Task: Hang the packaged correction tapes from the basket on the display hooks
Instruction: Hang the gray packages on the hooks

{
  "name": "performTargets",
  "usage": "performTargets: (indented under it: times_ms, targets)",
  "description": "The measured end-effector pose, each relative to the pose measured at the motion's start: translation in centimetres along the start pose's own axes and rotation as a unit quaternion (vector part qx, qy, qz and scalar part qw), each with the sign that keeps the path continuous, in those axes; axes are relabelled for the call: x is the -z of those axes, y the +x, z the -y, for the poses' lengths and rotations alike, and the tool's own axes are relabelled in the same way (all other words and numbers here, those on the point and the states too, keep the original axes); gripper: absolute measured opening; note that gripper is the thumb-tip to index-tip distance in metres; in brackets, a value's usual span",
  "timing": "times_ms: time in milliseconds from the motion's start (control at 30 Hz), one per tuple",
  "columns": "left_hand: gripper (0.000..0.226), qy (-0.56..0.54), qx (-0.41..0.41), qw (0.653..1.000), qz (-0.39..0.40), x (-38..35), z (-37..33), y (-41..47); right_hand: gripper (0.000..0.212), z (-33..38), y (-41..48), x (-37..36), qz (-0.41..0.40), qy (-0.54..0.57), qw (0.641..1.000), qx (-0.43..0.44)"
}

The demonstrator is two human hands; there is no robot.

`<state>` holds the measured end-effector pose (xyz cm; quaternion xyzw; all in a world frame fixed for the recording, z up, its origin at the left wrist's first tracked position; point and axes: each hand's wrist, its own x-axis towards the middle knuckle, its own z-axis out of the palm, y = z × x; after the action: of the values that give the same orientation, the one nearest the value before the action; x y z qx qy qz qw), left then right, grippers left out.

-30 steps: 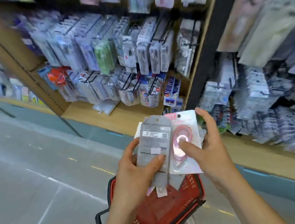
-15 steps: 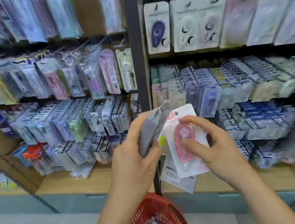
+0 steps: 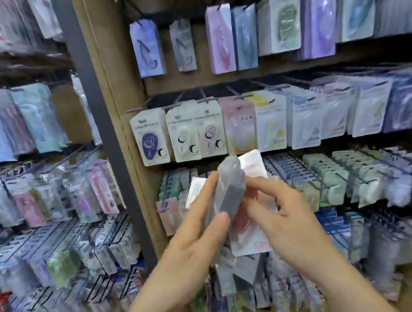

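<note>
moved: view has swung up to the shelves; basket gone from sight
left hand [image 3: 193, 236]: grips grey packet [image 3: 226, 189]
right hand [image 3: 284, 221]: grasps pink correction tape packet [image 3: 249, 228] before display hooks [image 3: 180, 99]

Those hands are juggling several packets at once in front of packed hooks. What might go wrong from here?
1. The left hand pinches a grey packet while the right hand grips a pink-and-white packet among other loose ones; one may slip and drop.
2. The hooks behind look crowded, so pushing a packet on might knock off neighbours.
3. Many hanging packs look alike, and the picture is blurred, so a packet might land on the wrong hook.
</note>
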<state>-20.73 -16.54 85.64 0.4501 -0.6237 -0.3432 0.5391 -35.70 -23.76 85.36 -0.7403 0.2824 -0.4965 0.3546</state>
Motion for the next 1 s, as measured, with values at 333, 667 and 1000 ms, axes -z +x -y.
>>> performTargets:
  times_ms: [333, 667, 1000]
  targets:
    - [0.069, 0.080, -0.149, 0.964, -0.206, -3.8, -6.4, 9.3, 0.022, 5.7, 7.9, 9.9, 0.083, 0.020, 0.985, 0.152]
    - [0.062, 0.070, -0.140, 0.977, -0.145, 1.3, -13.2, 15.9, 0.011, 9.1, 19.7, 11.3, 0.061, 0.053, 0.983, 0.163]
    - [0.029, 0.087, -0.106, 0.982, -0.133, 7.7, -11.9, 22.4, 0.023, 8.1, 27.4, 6.8, 0.017, 0.039, 0.994, 0.101]
